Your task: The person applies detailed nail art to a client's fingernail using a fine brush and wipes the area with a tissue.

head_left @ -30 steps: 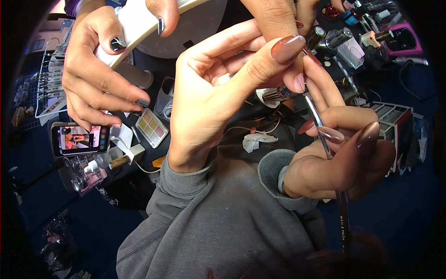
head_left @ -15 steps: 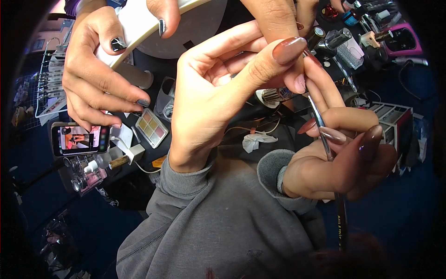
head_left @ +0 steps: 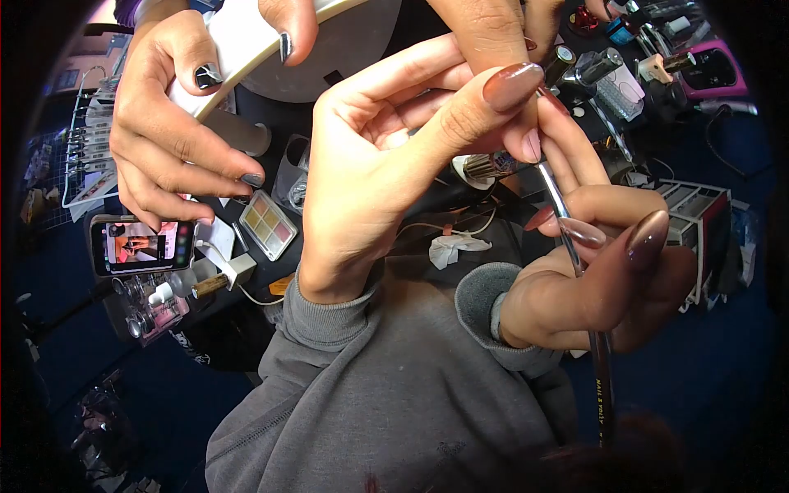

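Observation:
My left hand (head_left: 353,156) is closed around a finger (head_left: 485,37) of another person, its thumb and fingers pinching near that fingertip. The held finger's nail (head_left: 532,145) is pale pink and points downward. In my right hand (head_left: 608,271) is a thin nail brush (head_left: 602,370) with a dark handle and silver ferrule, gripped between thumb and fingers. Its fine tip reaches the pink nail and seems to touch it. The other person's second hand (head_left: 168,123), with dark painted nails, lies over the edge of a white nail lamp (head_left: 246,45).
At left are a lit phone (head_left: 144,247), a palette of shimmery colours (head_left: 269,224) and a bottle with a gold cap (head_left: 215,285). A crumpled tissue (head_left: 456,248) lies near my sleeves. Polish bottles (head_left: 598,66), a pink device (head_left: 712,70) and a drawer box (head_left: 694,222) stand at right.
The brush tip has moved slightly up and left onto the pink nail, with the fingers of my right hand shifting a little. My left hand and the other person's hands stay almost still.

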### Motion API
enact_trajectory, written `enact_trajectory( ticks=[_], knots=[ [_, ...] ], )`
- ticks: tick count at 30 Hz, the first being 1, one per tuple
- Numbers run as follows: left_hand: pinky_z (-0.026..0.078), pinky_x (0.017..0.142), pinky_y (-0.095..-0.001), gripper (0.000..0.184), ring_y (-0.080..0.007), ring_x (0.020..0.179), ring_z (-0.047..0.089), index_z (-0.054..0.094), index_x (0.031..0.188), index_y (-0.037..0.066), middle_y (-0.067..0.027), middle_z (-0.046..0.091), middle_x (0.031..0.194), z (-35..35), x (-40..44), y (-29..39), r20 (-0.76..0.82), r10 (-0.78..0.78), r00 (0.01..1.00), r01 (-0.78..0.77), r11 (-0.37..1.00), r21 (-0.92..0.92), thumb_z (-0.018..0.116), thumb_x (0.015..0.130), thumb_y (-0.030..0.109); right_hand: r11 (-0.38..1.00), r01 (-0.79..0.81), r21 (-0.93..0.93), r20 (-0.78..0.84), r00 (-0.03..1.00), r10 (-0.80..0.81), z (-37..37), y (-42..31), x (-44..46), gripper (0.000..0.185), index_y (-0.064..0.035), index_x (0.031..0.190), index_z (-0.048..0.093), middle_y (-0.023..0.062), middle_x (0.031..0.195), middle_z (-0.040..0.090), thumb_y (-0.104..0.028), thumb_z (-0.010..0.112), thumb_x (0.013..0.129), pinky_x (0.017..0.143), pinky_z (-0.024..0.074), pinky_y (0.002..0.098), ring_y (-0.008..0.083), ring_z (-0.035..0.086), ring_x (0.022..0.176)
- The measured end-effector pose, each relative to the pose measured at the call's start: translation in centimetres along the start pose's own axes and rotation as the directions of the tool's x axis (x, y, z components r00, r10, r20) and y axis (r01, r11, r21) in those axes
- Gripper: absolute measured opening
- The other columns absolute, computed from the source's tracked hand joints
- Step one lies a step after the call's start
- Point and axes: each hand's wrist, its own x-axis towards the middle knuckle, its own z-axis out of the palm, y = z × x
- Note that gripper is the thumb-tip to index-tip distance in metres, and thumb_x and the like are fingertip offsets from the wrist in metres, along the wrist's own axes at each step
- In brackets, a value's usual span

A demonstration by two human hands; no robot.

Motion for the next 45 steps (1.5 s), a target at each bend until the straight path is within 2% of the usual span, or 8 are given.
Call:
enact_trajectory(
  ticks=[23, 28, 36, 45],
  knots=[
    [0.044, 0.069, -0.0236, 0.029, -0.0124, 0.078, 0.054, 0.047, 0.099, -0.001, -0.0090, 0.055, 0.087, 0.27, 0.03, 0.05, -0.031, -0.003, 1.000, 0.003, 1.000, 0.000, 0.046, 0.080, 0.021, 1.000, 0.024, -0.001, -0.003, 1.000, -0.024, -0.02, -0.05, 0.33, 0.032, 0.0096, 0.060, 0.027, 0.0159, 0.045, 0.036, -0.015, 0.024, 0.081, 0.043, 0.0504, 0.0405, 0.0376, 0.053, 0.048],
    [0.044, 0.069, -0.0233, 0.029, -0.0123, 0.078, 0.054, 0.047, 0.098, -0.001, -0.0088, 0.055, 0.087, 0.11, 0.12, -0.04, 0.007, 0.007, 1.000, -0.007, 1.000, -0.002, 0.046, 0.080, 0.021, 0.995, 0.084, -0.049, 0.089, 0.993, -0.080, -0.52, -0.11, 0.40, 0.031, 0.0099, 0.061, 0.026, 0.0158, 0.045, 0.036, -0.014, 0.025, 0.081, 0.043, 0.0504, 0.0408, 0.0369, 0.053, 0.046],
    [0.045, 0.067, -0.0231, 0.029, -0.0121, 0.076, 0.054, 0.048, 0.097, -0.001, -0.0086, 0.055, 0.086, 0.04, 0.12, -0.16, 0.007, 0.020, 1.000, -0.020, 1.000, -0.004, 0.046, 0.080, 0.022, 1.000, 0.022, 0.020, -0.033, 0.999, -0.021, 0.15, 0.02, -0.04, 0.033, 0.0084, 0.059, 0.027, 0.0146, 0.045, 0.035, -0.016, 0.024, 0.081, 0.045, 0.0503, 0.0413, 0.0377, 0.053, 0.048],
    [0.045, 0.068, -0.0233, 0.028, -0.0124, 0.077, 0.054, 0.048, 0.097, -0.002, -0.0092, 0.055, 0.087, 0.47, 0.01, 0.09, -0.052, 0.001, 0.999, -0.002, 1.000, -0.004, 0.045, 0.080, 0.021, 0.996, -0.010, 0.085, -0.081, 0.997, 0.017, 0.29, 0.20, -0.06, 0.035, 0.0067, 0.057, 0.027, 0.0133, 0.045, 0.034, -0.018, 0.023, 0.081, 0.047, 0.0502, 0.0420, 0.0385, 0.053, 0.050]
  ],
)
